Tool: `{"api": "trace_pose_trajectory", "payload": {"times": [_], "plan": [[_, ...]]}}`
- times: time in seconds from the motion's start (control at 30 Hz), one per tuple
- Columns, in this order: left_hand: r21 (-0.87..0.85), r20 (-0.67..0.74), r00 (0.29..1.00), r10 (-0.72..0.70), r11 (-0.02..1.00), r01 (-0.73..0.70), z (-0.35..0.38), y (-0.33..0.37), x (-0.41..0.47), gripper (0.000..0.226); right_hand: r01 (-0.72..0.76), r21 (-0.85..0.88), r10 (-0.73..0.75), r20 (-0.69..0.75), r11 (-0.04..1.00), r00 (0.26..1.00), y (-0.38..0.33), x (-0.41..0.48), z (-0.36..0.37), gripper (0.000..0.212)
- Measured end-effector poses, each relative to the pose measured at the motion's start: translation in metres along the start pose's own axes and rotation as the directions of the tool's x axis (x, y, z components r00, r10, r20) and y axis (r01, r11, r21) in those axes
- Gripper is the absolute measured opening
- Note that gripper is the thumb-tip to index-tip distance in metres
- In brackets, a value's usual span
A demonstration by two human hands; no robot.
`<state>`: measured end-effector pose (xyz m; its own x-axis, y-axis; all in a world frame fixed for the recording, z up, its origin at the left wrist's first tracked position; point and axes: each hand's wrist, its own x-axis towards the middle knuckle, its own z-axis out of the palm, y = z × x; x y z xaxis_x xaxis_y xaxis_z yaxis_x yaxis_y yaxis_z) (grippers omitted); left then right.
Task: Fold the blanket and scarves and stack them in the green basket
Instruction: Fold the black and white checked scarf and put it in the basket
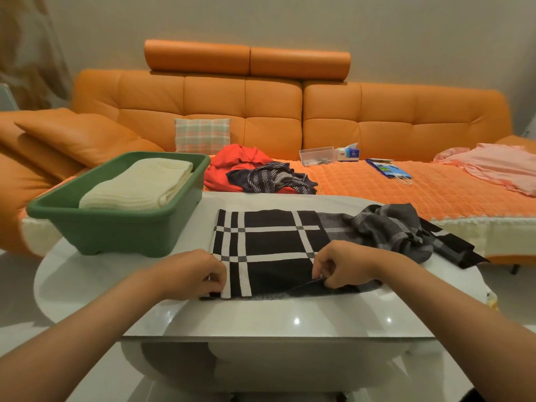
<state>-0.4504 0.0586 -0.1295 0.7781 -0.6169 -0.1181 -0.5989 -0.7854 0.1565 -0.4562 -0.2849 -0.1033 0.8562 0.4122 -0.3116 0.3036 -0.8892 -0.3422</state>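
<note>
- On the counter (261, 317), my left grip (200, 274) pinches the near left corner of the black checked scarf (272, 248).
- My right grip (345, 264) pinches its near right corner.

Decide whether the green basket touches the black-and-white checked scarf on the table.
Apart. The head view shows a strip of bare white table between the green basket and the left edge of the black-and-white checked scarf.
</note>
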Motion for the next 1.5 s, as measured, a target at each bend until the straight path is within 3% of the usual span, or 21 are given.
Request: {"api": "trace_pose_trajectory", "payload": {"times": [0.3,0.37,0.43,0.5,0.6,0.67,0.73,0.8,0.9,0.97,1.1,1.3,1.4,1.5], "plan": [[-0.048,-0.074,0.997,-0.025,0.999,0.022,-0.003,-0.008,-0.006,0.011,-0.011,-0.018,0.011,0.035,1.000,0.999,0.000,-0.001,0.003,0.026],[-0.063,-0.017,0.999,-0.044,0.997,0.043,-0.009,-0.013,-0.011,0.010,-0.019,0.008,0.019,0.017,1.000,1.000,0.000,0.000,0.001,0.020],[-0.043,0.100,0.992,-0.077,0.996,0.082,-0.014,-0.012,-0.015,0.011,-0.039,0.045,0.035,0.092,0.998,0.995,0.001,0.000,0.002,0.008],[-0.069,0.144,0.980,-0.136,0.987,0.148,-0.017,-0.007,-0.016,0.029,-0.055,0.076,0.043,0.154,0.996,0.987,0.000,0.001,0.004,0.012],[-0.178,-0.057,0.983,-0.174,0.971,0.162,-0.018,0.009,0.000,0.040,-0.066,0.144,0.076,-0.067,0.987,0.995,0.000,0.009,0.004,0.023],[-0.210,-0.256,0.960,-0.118,0.976,0.064,-0.010,0.024,0.016,0.030,-0.086,-0.019,0.079,-0.245,0.996,0.966,0.005,0.018,0.007,0.018],[-0.228,-0.298,0.950,-0.090,0.973,0.020,0.006,0.033,0.032,0.021,-0.131,-0.111,0.103,-0.225,0.985,0.969,0.012,0.026,0.018,0.042],[-0.198,-0.148,0.979,-0.142,0.974,0.112,0.026,0.029,0.044,0.050,-0.220,-0.038,0.214,-0.130,0.975,0.968,0.017,0.032,0.027,0.071],[-0.010,-0.003,0.982,-0.190,0.982,0.190,0.042,0.013,0.051,0.073,-0.285,-0.050,0.281,-0.079,0.957,0.956,0.017,0.041,0.038,0.081],[0.048,-0.004,0.978,-0.211,0.976,0.211,0.042,0.002,0.053,0.068,-0.286,-0.091,0.279,-0.083,0.954,0.957,0.010,0.051,0.045,0.079],[0.000,-0.042,0.940,-0.340,0.940,0.340,0.025,-0.020,0.059,0.057,-0.279,-0.099,0.265,-0.138,0.955,0.954,-0.021,0.078,0.057,0.074],[0.230,-0.188,0.860,-0.474,0.830,0.508,0.012,-0.017,0.073,0.056,-0.200,0.047,0.204,-0.095,0.979,0.974,-0.056,0.103,0.056,0.074],[0.242,-0.308,0.905,-0.293,0.896,0.372,0.008,0.001,0.089,0.043,-0.106,0.214,0.157,-0.235,0.971,0.959,-0.048,0.090,0.034,0.061],[0.010,-0.368,0.929,-0.025,0.999,0.031,0.007,0.040,0.104,0.022,-0.050,0.254,0.155,-0.412,0.966,0.898,-0.022,0.064,0.012,0.024]]}}
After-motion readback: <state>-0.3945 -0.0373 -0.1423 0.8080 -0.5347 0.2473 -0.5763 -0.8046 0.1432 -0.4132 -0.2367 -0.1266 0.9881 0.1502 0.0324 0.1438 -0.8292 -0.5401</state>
